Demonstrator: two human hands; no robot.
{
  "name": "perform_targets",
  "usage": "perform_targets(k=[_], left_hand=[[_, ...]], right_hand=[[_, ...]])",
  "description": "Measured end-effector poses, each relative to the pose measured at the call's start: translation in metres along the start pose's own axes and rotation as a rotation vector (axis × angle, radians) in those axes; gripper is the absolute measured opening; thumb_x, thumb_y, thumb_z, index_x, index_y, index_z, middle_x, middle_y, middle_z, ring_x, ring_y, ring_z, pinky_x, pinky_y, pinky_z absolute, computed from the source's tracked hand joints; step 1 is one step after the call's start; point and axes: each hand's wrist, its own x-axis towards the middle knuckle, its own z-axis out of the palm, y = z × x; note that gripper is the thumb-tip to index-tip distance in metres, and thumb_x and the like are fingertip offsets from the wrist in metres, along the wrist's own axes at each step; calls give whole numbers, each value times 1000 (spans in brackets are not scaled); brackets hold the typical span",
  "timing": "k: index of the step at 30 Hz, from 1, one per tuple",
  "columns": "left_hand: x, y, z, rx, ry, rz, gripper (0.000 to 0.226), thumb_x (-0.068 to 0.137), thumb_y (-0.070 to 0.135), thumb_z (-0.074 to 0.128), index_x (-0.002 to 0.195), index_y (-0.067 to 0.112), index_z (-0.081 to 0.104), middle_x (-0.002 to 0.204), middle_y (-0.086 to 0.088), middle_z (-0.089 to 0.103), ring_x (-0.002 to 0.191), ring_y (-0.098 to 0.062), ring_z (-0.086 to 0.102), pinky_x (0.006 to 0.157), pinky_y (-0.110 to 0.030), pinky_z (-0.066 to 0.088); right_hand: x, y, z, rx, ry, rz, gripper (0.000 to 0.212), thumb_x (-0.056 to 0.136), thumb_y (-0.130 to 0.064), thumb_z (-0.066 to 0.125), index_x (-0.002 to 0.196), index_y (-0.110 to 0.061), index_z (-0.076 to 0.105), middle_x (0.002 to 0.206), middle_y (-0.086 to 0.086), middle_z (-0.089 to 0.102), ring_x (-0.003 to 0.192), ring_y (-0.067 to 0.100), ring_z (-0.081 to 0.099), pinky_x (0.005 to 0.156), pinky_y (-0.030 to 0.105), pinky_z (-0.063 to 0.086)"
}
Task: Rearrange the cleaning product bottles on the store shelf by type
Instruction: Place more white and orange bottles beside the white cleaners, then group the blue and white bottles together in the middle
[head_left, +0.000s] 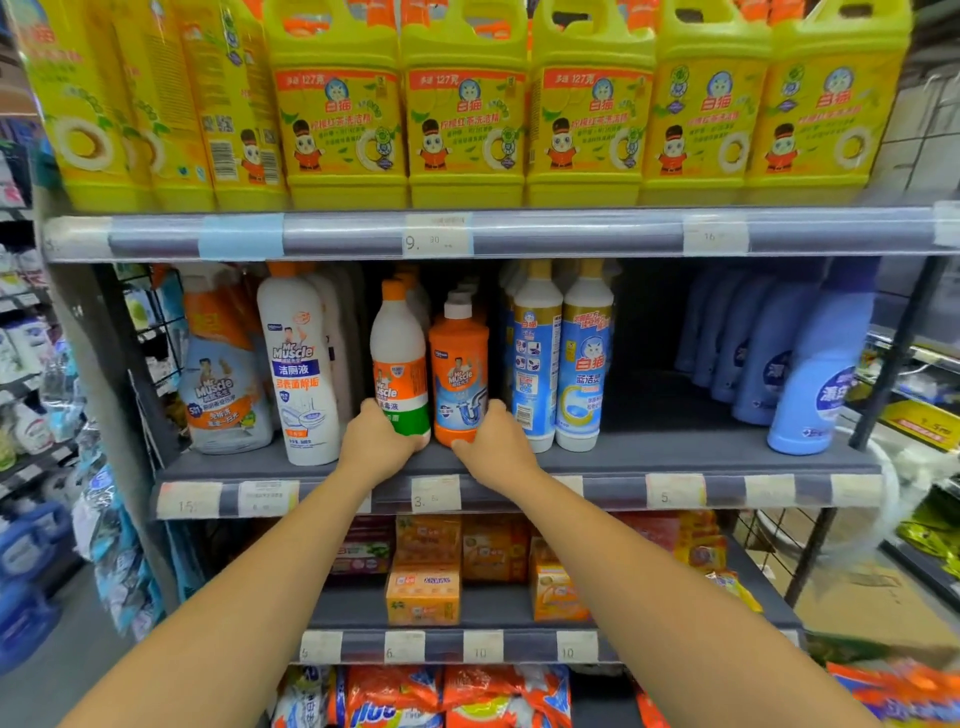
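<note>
On the middle shelf stand cleaning bottles. My left hand grips the base of a white bottle with an orange cap and an orange-and-green label. My right hand grips the base of an orange drain-cleaner bottle with a white cap right beside it. Both bottles stand upright and touch each other. Left of them are a tall white Mr Muscle toilet-cleaner bottle and a spray refill pack. To the right are two blue-and-white bottles with gold caps.
Light blue bottles line the shelf's right end, with a bare gap between them and the gold-capped pair. Yellow detergent jugs fill the top shelf. Orange soap boxes sit on the shelf below. A wire rack hangs at left.
</note>
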Motion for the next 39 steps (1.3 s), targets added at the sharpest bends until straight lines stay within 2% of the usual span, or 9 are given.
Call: perform_targets(k=[3,6,10,14,19,23,29,33,39], left_hand=[[-18,6,4,8,111,-19,54,75,23,80,117,1,52,117,-20,65,104,-36,62,72,-32,44],[-45,16,11,43,163,12,51,77,26,77,120,7,56,115,-16,66,102,-35,62,75,-35,48],[-82,37,24,186,101,114,46,81,26,73,123,10,61,123,-13,63,112,-30,58,86,-34,47],[-118,67,40,301,-63,213,44,84,31,70,123,14,61,127,-8,61,115,-25,57,93,-39,50],[-156,105,69,405,-159,257,38,84,33,68,118,17,63,124,-7,62,110,-24,58,87,-37,50],[-182,127,92,386,-179,247,38,84,33,68,118,17,62,126,-8,60,110,-24,58,85,-33,48],[-205,157,116,506,-222,287,49,83,34,68,129,18,58,128,-8,59,111,-25,58,90,-39,51],[-204,172,127,530,-232,315,51,83,35,66,131,19,56,130,-8,58,117,-26,54,94,-40,49],[-174,191,149,454,-230,338,56,82,35,68,134,18,53,130,-7,60,116,-24,56,89,-34,48]], right_hand=[[-13,6,-18,-60,-38,-95,44,84,-26,67,119,-9,46,119,13,56,107,29,56,87,41,52],[-29,13,-38,-140,-78,-174,41,87,-26,63,121,-9,48,117,13,53,105,30,55,86,42,50],[-53,34,-73,-242,-142,-265,46,89,-28,63,128,-10,47,127,12,49,112,29,51,91,41,47],[-73,64,-118,-335,-189,-297,41,87,-27,63,122,-11,50,123,11,50,108,28,52,88,40,49],[-92,103,-175,-443,-181,-319,39,89,-28,59,123,-11,50,121,13,49,106,30,53,86,40,48],[-103,130,-208,-434,-108,-280,31,89,-27,56,117,-14,52,117,9,48,102,30,53,79,38,46],[-103,153,-242,-544,-161,-268,40,85,-24,58,122,-13,49,120,11,46,101,29,52,73,36,45],[-88,159,-254,-558,-163,-278,37,83,-27,62,117,-16,52,115,8,48,96,25,54,76,36,50],[-38,158,-264,-554,-156,-272,43,82,-24,64,123,-18,51,116,9,47,96,26,53,80,39,50]])
